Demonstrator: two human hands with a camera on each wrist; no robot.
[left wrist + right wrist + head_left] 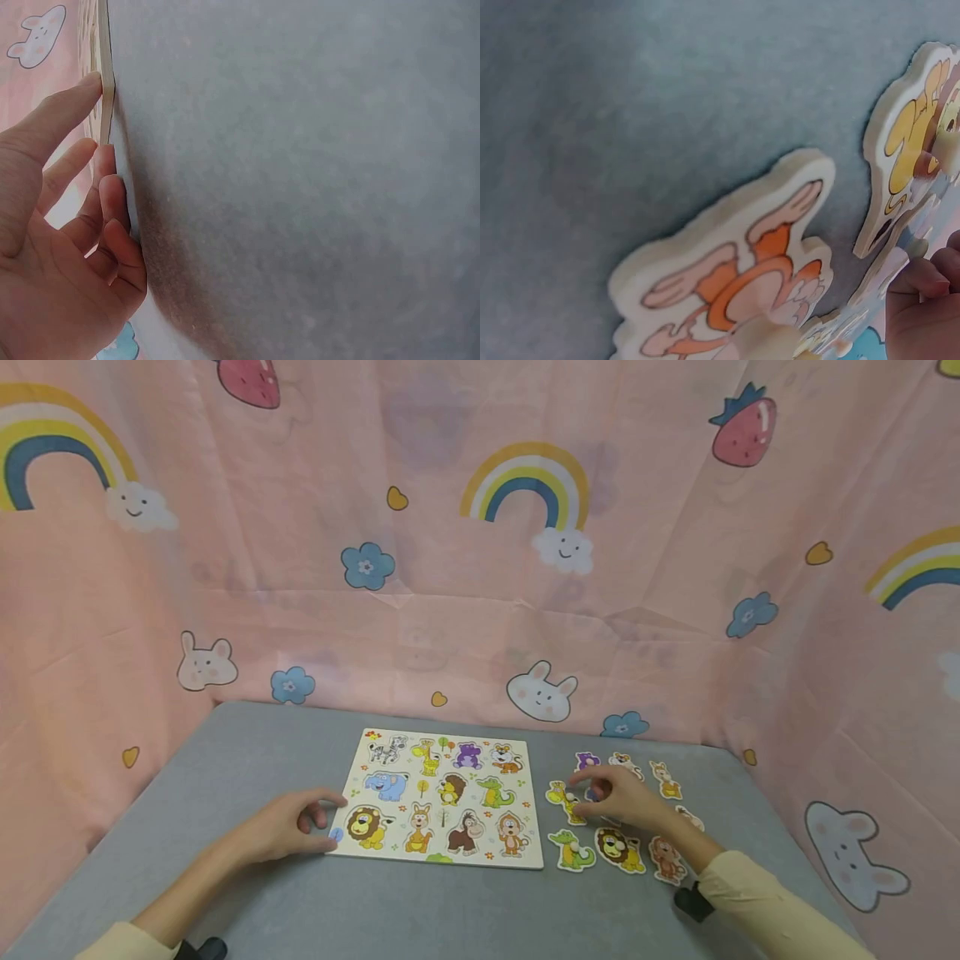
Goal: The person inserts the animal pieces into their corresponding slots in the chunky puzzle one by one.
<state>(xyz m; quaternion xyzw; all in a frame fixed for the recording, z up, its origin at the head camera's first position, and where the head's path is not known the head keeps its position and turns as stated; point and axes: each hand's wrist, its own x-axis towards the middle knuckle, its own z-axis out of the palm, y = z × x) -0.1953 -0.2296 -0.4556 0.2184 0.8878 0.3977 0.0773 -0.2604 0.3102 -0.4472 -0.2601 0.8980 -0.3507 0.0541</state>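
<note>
A white puzzle board [401, 853] with printed animals lies flat on the grey table. At its left edge my left hand [288, 825] rests, with thumb and index fingertips apart and touching the board. In the left wrist view, the fingers of the left hand [71, 225] meet the board's edge [106, 97]. My right hand [622, 795] is over the loose pieces, its thumb and index finger spread beside the giraffe piece [558, 795]. Only curled fingers [930, 281] of that hand show in the right wrist view, beyond the monkey piece [761, 277].
Right of the board lie a crocodile piece [573, 852], a lion piece [619, 850], a monkey piece [666, 858], a kangaroo piece [665, 780] and a purple hippo piece [587, 761]. Some pieces are partly under the right hand. A pink patterned cloth [465, 635] surrounds the table.
</note>
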